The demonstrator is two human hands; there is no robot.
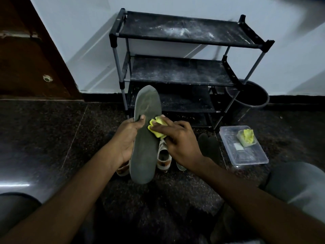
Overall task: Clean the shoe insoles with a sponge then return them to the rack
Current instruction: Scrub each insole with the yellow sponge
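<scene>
A long grey insole (144,152) is held up in front of me, toe end pointing toward the rack. My left hand (127,140) grips its left edge, thumb across the top face. My right hand (177,141) presses a yellow sponge (158,127) against the insole's right side near the middle, fingers curled over it. A dark second insole (209,147) lies on the floor to the right. The black shoe rack (184,69) stands behind, its shelves dusty and bare.
A pair of pale shoes (163,159) sits on the floor under the insole. A clear plastic box (246,152) holding another yellow-green sponge (246,138) lies at right. A dark bucket (249,94) stands beside the rack. A wooden door (26,59) is at left.
</scene>
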